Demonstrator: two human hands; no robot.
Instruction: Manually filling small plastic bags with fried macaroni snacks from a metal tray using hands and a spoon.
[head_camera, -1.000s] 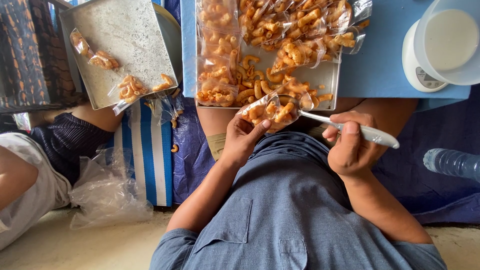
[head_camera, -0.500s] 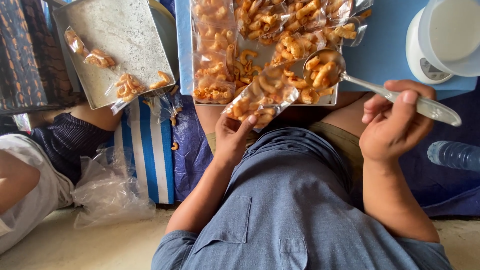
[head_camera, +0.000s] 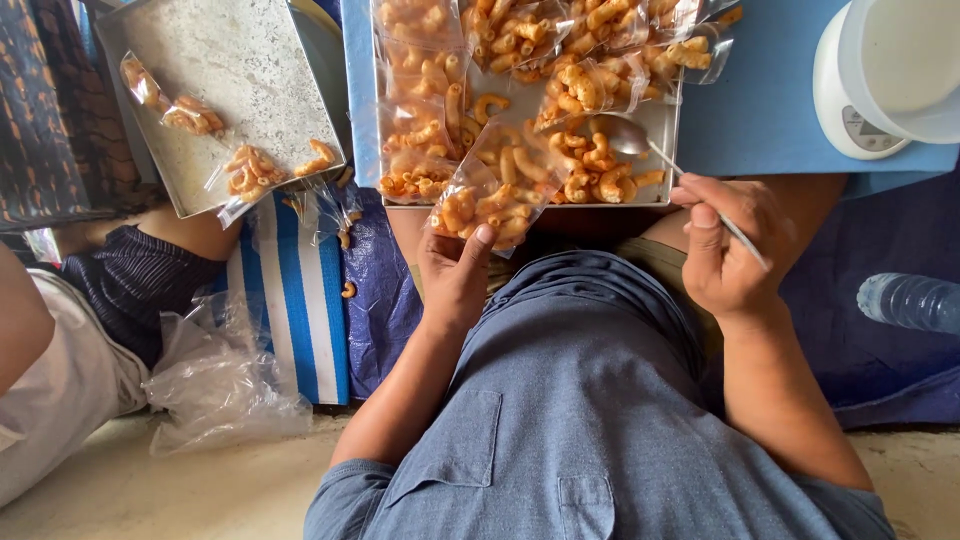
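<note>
- The left hand (head_camera: 452, 275) pinches a small clear bag (head_camera: 497, 192) of orange macaroni snacks, held up just ahead of the fingers at the near edge of a metal tray (head_camera: 655, 135).
- The right hand (head_camera: 725, 250) is closed on the handle of a spoon (head_camera: 640, 140), its bowl down among the loose snacks (head_camera: 600, 175) in the tray, ahead and slightly inward.
- The step appears to be scooping; the next move likely calls for lifting a level spoonful across to the bag's mouth without spilling.
- Filled bags (head_camera: 430, 100) lie beyond the left hand; a scale (head_camera: 850, 110) sits beyond the right.
</note>
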